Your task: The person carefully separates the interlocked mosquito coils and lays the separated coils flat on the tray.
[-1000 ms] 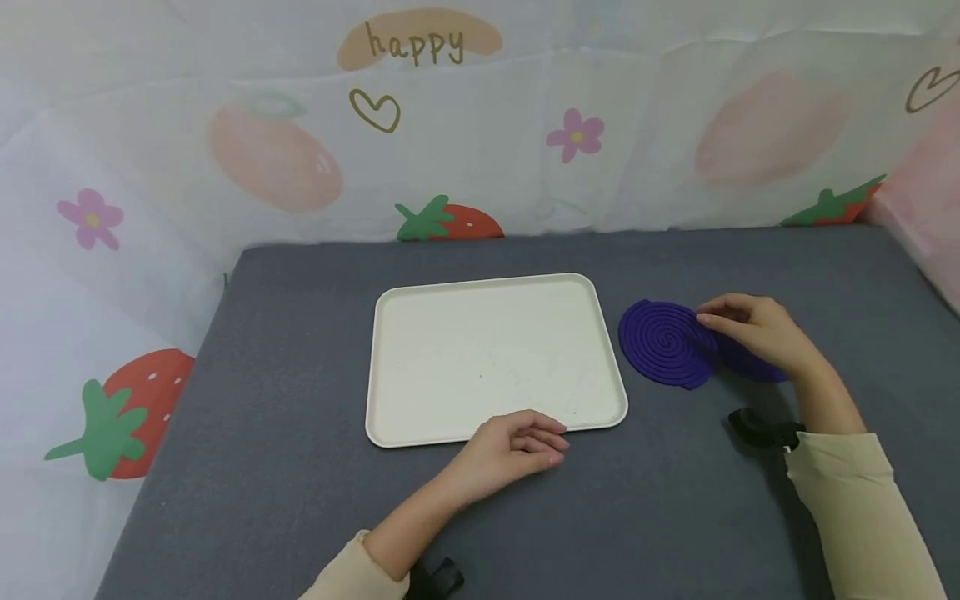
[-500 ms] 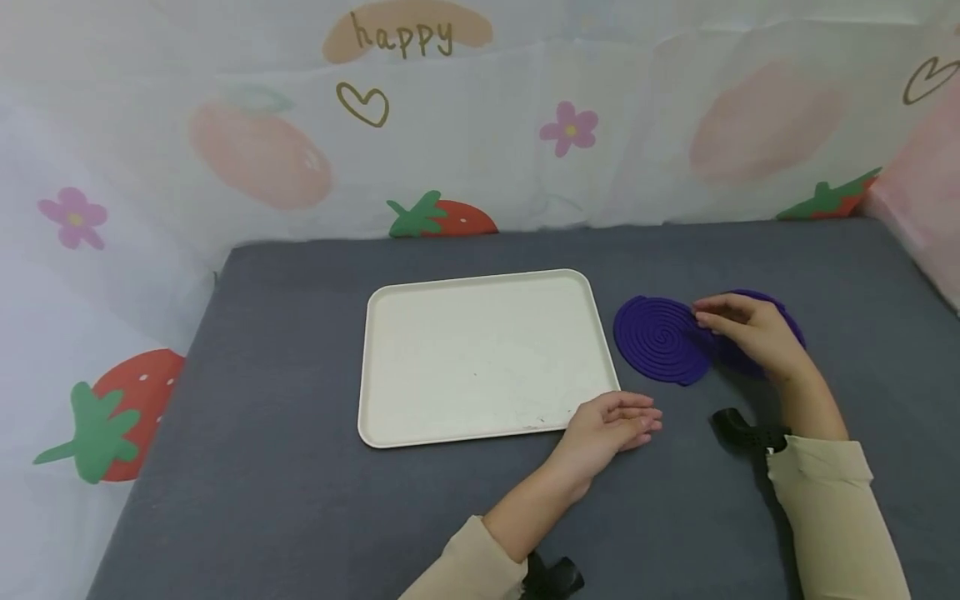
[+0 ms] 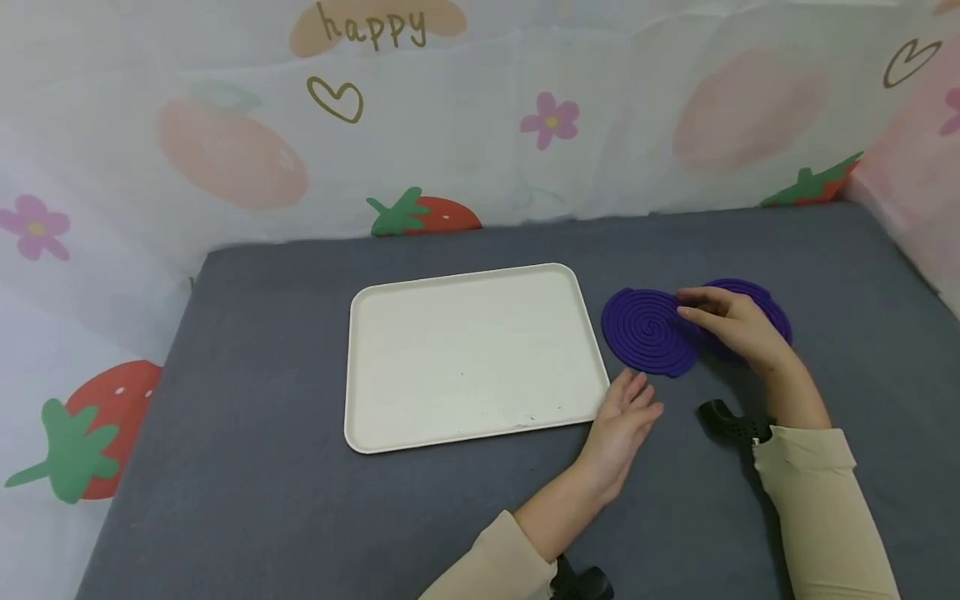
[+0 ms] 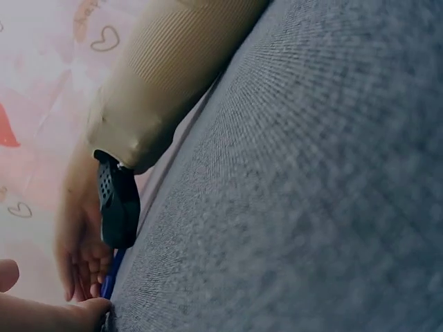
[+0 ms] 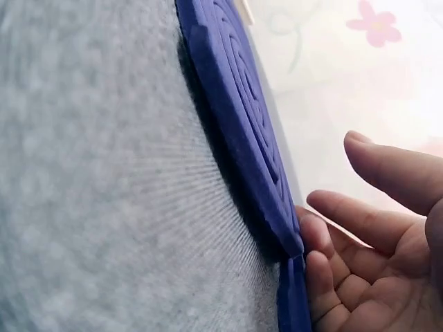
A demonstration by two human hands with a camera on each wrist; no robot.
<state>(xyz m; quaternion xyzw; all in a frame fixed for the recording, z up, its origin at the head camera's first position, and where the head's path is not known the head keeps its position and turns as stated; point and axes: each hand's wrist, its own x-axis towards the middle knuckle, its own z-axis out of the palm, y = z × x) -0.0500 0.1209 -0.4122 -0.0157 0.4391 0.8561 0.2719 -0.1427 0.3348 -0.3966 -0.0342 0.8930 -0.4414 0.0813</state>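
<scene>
Two flat purple spiral coils lie side by side on the grey cloth, the left coil (image 3: 648, 333) in full view and the right coil (image 3: 776, 321) partly covered by my right hand (image 3: 738, 329). In the right wrist view, the fingers of that hand are loosely bent against the place where the coils meet, with the thumb standing apart. My left hand (image 3: 618, 429) is spread with its fingers near the lower edge of the left coil, beside the tray's front right corner. Whether it touches the coil I cannot tell. The purple edge (image 4: 114, 273) shows between both hands in the left wrist view.
A shallow cream tray (image 3: 457, 358) with a few dark specks lies left of the coils. A grey cloth (image 3: 247, 375) covers the table. Behind hangs a white printed curtain (image 3: 495, 150). Black wrist devices (image 3: 727, 421) sit at both cuffs.
My left hand has moved right from the tray's front edge toward the left coil, and its fingers have spread. The right hand stays over the coils. The view has shifted slightly.
</scene>
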